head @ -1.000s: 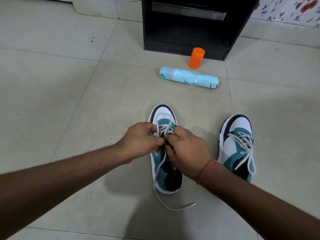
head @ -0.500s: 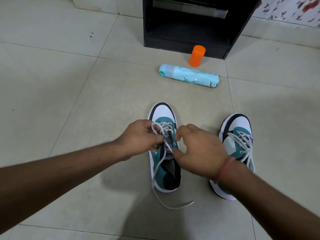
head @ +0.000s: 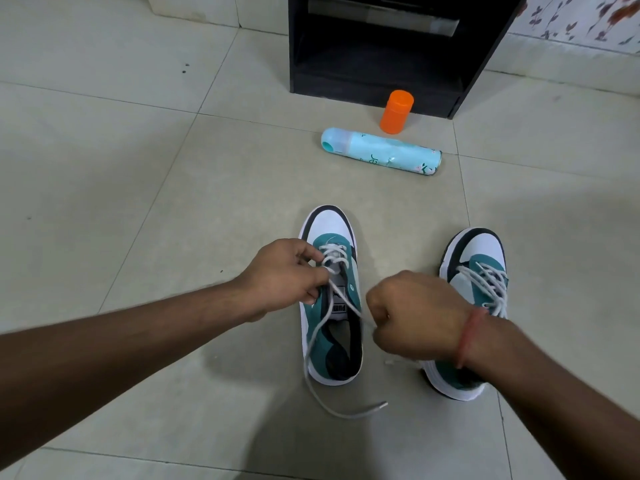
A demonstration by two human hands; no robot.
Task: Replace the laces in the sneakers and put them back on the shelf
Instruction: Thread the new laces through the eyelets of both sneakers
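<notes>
On the tiled floor (head: 121, 202), both hands on the left sneaker's (head: 330, 299) white lace (head: 341, 296).

A pale tiled floor (head: 121, 202) carries two teal-and-white sneakers: one (head: 330, 299) between the hands, the other (head: 474, 271) just beyond the right hand (head: 415, 317). A loose lace end (head: 346, 412) trails on the tiles nearer than the left hand (head: 284, 275). Farther off lie a light-blue spray can (head: 381, 151) on its side, an upright orange cap (head: 397, 111) and a black shelf (head: 381, 46).
</notes>
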